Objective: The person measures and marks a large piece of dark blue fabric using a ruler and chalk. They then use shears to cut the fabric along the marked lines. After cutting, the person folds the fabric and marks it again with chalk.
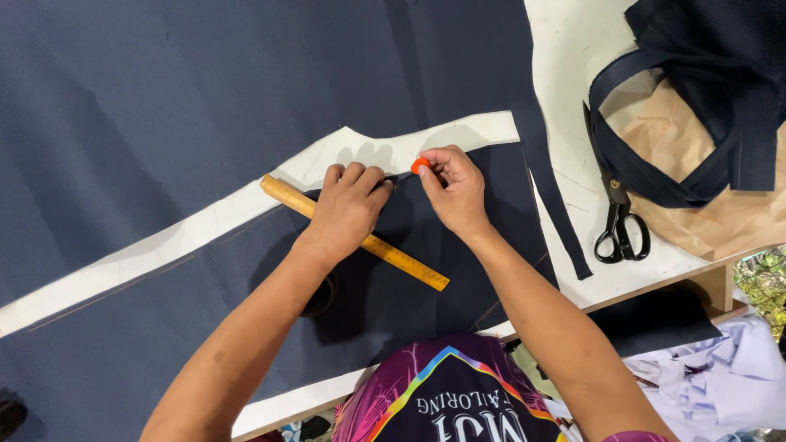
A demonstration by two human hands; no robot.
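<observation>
Two bare hands work close together over a spread of dark blue cloth (164, 98) that covers most of a white table (573, 49). The left hand (348, 209) lies knuckles up on a yellow wooden ruler (393, 255), fingers curled down and pressing it against the cloth; the ruler runs aslant from upper left to lower right and passes under the hand. The right hand (454, 188) sits just beside the left, its fingertips pinched shut on a small orange piece of chalk (420, 164), which touches the cloth at the lower edge of a long white paper pattern (205, 221). That pattern lies across the cloth from the lower left up to the hands. A narrow strip of the same blue cloth (557, 205) hangs down the table to the right. Black scissors (620, 225) lie farther right on the table, blades closed, next to brown paper (704, 213) with dark blue straps (647, 176) on it.
</observation>
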